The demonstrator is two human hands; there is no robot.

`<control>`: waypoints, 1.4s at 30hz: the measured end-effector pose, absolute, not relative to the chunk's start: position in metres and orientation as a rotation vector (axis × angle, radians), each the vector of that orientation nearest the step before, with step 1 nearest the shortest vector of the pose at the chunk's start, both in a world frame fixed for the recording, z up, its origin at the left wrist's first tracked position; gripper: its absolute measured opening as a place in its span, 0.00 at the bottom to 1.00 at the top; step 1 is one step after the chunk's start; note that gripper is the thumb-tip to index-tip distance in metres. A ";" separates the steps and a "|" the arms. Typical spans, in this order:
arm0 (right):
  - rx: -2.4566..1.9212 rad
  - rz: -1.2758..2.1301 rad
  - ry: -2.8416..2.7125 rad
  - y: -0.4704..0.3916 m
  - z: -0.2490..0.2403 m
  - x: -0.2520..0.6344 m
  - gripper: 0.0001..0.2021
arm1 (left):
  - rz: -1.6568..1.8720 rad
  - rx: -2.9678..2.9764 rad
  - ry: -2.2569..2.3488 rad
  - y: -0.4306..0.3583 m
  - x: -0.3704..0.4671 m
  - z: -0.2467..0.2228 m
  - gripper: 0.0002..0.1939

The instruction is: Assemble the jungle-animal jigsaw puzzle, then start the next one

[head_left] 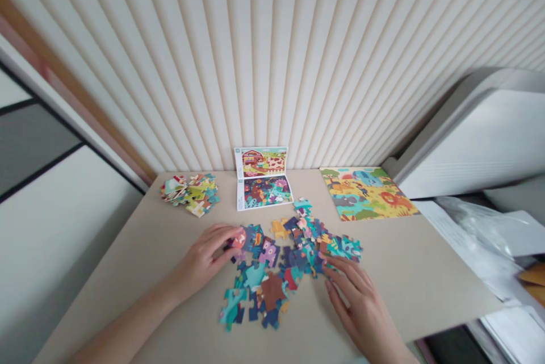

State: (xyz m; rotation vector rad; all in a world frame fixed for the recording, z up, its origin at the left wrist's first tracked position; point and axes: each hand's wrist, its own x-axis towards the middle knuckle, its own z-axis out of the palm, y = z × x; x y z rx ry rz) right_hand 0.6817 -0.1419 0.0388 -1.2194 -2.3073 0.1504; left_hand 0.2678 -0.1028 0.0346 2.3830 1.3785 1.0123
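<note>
My left hand [212, 249] is at the left edge of a loose heap of jigsaw pieces. Its thumb and fingers pinch a red and pink puzzle piece [239, 238]. My right hand [355, 291] reaches in from the lower right with fingers stretched out and slightly apart. Its fingertips rest at the edge of the dark blue and teal puzzle pieces [313, 250]. Between the hands lie more mixed pieces, among them a brown puzzle piece [272, 291], a teal piece [254, 276] and a yellow piece [280, 229]. Several overlap.
A folded picture leaflet [264, 191] leans on the pleated wall behind. A second pile of puzzle pieces [191, 192] sits at back left. At back right lies an assembled animal puzzle [368, 193]. Papers and a plastic bag [477, 227] lie past the table's right edge.
</note>
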 end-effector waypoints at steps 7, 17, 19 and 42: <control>-1.366 0.092 -2.226 -0.138 0.013 0.750 0.19 | 0.805 2.396 1.406 -0.089 0.304 0.046 0.16; -1.181 0.206 -2.469 -0.080 0.033 0.692 0.21 | 0.618 2.594 1.492 -0.085 0.362 0.058 0.15; -1.191 0.186 -2.442 -0.081 0.033 0.693 0.20 | 0.547 2.619 1.406 -0.090 0.379 0.063 0.17; -0.986 0.117 -2.446 -0.092 0.021 0.687 0.19 | 0.447 2.703 1.512 -0.115 0.357 0.082 0.26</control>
